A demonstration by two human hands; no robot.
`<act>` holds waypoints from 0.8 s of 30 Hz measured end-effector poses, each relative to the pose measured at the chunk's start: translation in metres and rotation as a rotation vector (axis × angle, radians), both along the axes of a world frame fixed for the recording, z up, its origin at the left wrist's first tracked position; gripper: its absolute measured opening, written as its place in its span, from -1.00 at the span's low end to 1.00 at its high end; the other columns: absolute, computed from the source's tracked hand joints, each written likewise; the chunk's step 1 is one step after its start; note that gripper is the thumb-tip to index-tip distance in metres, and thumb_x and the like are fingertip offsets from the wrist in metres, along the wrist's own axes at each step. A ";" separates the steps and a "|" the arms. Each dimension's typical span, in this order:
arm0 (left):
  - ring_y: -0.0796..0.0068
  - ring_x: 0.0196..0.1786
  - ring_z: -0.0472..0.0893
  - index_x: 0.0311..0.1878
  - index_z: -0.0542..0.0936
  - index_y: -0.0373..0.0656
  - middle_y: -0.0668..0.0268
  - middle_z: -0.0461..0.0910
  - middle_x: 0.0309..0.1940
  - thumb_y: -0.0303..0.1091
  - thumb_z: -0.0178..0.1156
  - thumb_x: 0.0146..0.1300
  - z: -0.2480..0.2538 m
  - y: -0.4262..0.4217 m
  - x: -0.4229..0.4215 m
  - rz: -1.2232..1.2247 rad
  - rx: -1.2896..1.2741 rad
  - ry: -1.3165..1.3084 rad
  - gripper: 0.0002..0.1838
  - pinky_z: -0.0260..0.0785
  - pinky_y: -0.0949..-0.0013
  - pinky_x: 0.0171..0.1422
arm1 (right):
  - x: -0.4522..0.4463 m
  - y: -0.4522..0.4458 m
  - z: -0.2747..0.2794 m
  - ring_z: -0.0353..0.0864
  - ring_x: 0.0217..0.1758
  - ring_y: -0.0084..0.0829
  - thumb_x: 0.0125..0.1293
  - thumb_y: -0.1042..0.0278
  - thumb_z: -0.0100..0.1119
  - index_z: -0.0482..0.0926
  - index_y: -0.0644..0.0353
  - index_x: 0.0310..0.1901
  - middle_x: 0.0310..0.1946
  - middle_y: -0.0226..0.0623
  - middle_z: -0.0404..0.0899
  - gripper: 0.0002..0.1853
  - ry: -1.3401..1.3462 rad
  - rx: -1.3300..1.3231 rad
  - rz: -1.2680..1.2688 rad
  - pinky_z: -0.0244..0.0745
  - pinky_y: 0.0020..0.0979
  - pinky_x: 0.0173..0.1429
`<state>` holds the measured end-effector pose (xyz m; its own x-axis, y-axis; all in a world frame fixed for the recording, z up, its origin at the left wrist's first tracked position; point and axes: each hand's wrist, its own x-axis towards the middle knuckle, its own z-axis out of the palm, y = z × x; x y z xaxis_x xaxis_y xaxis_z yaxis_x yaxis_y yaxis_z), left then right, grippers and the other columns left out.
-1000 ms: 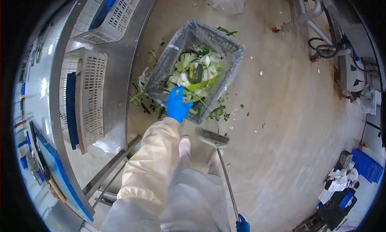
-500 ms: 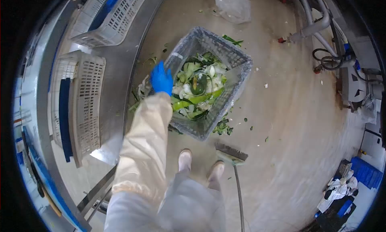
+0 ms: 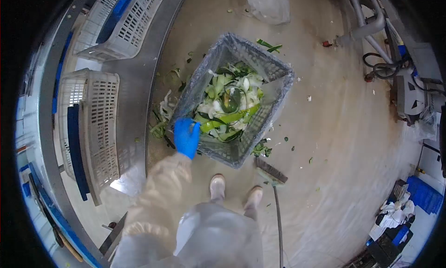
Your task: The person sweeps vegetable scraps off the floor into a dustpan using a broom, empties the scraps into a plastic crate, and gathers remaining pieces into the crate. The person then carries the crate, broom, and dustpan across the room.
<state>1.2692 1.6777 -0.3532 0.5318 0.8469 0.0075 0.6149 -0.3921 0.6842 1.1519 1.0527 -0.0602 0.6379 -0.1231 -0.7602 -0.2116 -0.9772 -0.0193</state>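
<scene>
My left hand (image 3: 186,139), in a blue glove, is at the near left edge of a crate (image 3: 275,111) lined with clear plastic. Its fingers are bent over the rim and closed on it. Green and white vegetable scraps (image 3: 227,101) lie inside the crate. My right hand is out of view. A broom (image 3: 271,170) rests with its head on the floor near my boots, and its handle runs down past the bottom edge of the picture. More scraps (image 3: 160,129) lie on the floor left of the crate.
White perforated baskets (image 3: 102,129) stand along a metal table (image 3: 134,82) on the left. A clear plastic bag (image 3: 268,6) lies on the floor beyond the crate. Metal pipes and a dark hose (image 3: 383,68) are at the upper right. Loose scraps (image 3: 263,148) dot the floor.
My left hand has gone from above the scraps to the crate's left side, then back to its near left rim. My right hand has left view, and the broom head shows farther right.
</scene>
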 end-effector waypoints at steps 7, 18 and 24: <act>0.40 -0.39 0.43 -0.36 0.44 -0.07 0.29 0.44 -0.43 -0.21 0.15 -0.01 -0.040 -0.067 -0.024 0.873 -1.367 -0.307 -0.81 0.29 0.33 -0.33 | -0.003 -0.013 0.011 0.16 -0.77 -0.65 0.15 0.28 -0.04 0.29 -0.04 0.07 -0.78 -0.48 0.24 -0.60 0.173 0.068 -0.397 0.14 -0.52 -0.70; 0.24 -0.57 0.43 -0.36 0.41 -0.19 0.19 0.42 -0.54 -0.57 0.02 -0.21 -0.097 -0.074 -0.042 0.734 -1.262 -0.507 -0.77 0.31 0.14 -0.58 | 0.045 -0.046 0.009 0.16 -0.72 -0.65 0.13 0.26 0.00 0.25 -0.06 0.11 -0.81 -0.48 0.18 -0.54 0.107 0.006 -0.010 0.22 -0.56 -0.60; 0.19 -0.52 0.47 -0.35 0.45 -0.18 0.18 0.47 -0.49 -0.49 0.07 -0.18 -0.010 -0.093 0.024 0.903 -1.213 -0.452 -0.78 0.35 0.11 -0.48 | 0.089 -0.139 -0.023 0.09 -0.84 -0.67 0.20 0.23 -0.16 0.43 0.12 -0.10 -0.88 -0.62 0.08 -0.71 0.428 0.230 -0.891 -0.01 -0.60 -0.82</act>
